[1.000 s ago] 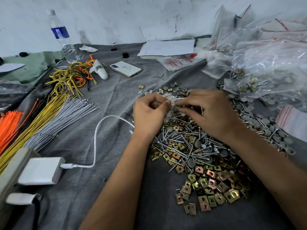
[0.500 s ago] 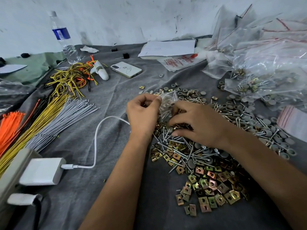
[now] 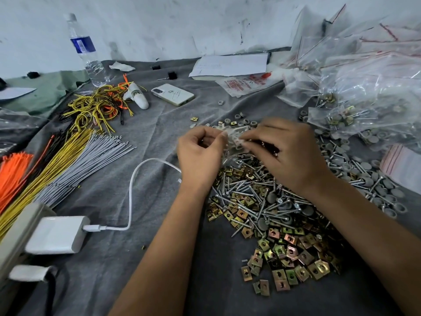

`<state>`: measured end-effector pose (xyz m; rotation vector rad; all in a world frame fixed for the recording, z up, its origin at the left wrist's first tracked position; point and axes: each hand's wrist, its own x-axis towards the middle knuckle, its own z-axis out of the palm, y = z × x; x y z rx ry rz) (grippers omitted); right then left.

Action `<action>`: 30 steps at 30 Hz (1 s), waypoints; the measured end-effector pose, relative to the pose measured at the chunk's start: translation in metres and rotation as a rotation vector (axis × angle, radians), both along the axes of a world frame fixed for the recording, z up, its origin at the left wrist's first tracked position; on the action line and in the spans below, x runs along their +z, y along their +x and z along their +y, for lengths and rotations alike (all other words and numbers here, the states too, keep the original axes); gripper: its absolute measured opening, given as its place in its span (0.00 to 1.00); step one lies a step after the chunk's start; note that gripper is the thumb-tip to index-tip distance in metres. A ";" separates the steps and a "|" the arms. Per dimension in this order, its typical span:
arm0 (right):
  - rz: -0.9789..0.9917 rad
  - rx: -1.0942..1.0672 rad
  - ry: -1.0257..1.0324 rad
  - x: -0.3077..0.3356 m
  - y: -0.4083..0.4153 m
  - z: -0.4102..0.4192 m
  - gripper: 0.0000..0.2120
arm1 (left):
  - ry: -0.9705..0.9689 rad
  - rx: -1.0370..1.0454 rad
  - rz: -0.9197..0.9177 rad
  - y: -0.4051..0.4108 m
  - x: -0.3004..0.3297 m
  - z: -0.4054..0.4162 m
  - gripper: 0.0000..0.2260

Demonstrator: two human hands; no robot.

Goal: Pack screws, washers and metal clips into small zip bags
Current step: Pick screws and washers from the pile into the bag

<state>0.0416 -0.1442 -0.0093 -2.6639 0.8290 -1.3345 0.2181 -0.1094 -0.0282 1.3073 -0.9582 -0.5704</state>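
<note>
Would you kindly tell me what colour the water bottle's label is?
Blue, with a small white patch, on the water bottle's label, seen in the head view.

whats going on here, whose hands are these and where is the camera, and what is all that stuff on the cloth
There is no machine here: a person is working with two bare hands, and the camera sits on their head, looking forward and down. So you see their own arms reaching away from you.

The left hand and the right hand both pinch a small clear zip bag between them, just above the parts.

On the grey cloth lies a mixed heap: silver screws, brass-coloured square metal clips and grey round washers. Filled bags pile up at the far right.

To the left are bundles of cable ties, a white charger with its cable, a phone and a water bottle.
</note>
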 end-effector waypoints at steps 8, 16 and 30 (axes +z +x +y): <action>-0.034 -0.022 0.030 -0.002 0.003 0.000 0.10 | -0.004 -0.008 0.016 0.000 0.002 0.002 0.08; 0.408 0.028 0.231 -0.003 0.006 0.001 0.14 | -0.031 0.198 0.168 0.006 0.003 0.000 0.13; 0.366 0.056 0.304 -0.003 0.010 0.006 0.08 | -0.049 0.222 0.196 0.009 0.003 -0.001 0.08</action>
